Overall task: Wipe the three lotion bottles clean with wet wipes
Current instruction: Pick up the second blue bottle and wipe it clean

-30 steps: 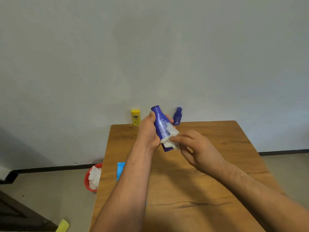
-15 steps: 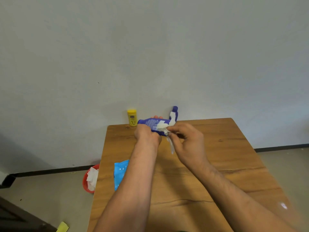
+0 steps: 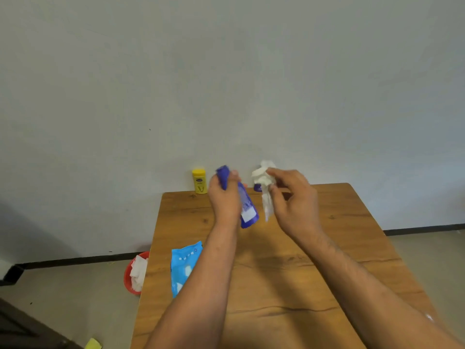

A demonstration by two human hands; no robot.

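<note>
Wooden table (image 3: 314, 248) against wall (image 3: 226, 71); left hand (image 3: 224, 200) grips blue bottle (image 3: 247, 210), right hand (image 3: 294, 202) pinches wipe (image 3: 263, 176), apart.

Glossy plastic blue bottle (image 3: 245, 202), crumpled soft wipe (image 3: 264, 180), smooth grained wood table (image 3: 289, 273).

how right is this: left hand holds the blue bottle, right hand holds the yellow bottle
Not quite. The head view shows the left hand holding the blue bottle, but the right hand holds a white wipe; the yellow bottle stands by the wall.
</note>
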